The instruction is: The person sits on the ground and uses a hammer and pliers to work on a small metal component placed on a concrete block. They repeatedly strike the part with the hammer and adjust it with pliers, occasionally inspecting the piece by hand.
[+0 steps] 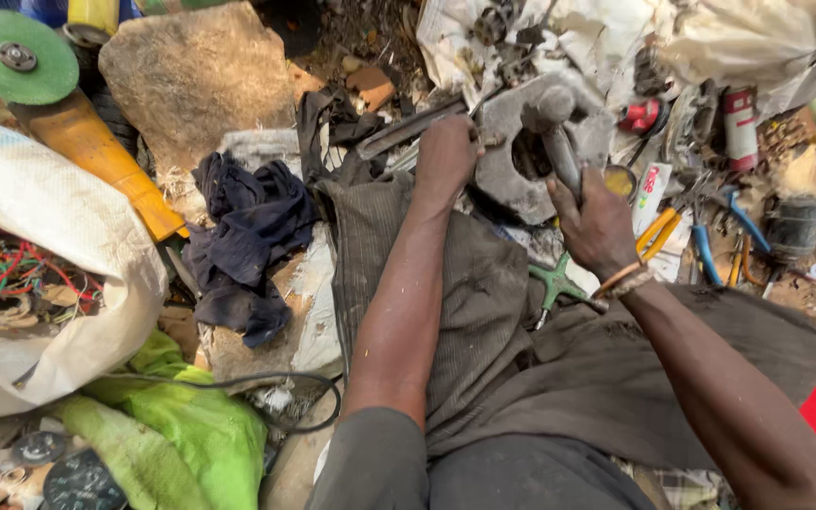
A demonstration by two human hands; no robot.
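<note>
- Cluttered ground (238, 349) strewn with rags, stones and scrap is seen all around the hands.
- A grey metal casting (512, 151) is pressed down at its near-left edge by the left hand (446, 151), whose fingers are curled onto it.
- A hammer (554, 132) is gripped by its handle in the right hand (597, 222), with the head resting on top of the casting, just beyond the knuckles.
- Yellow-handled pliers (658, 231) are laid just to the right of the right hand.
- A dark cloth (243, 236) is bunched well to the left of the left hand.
</note>
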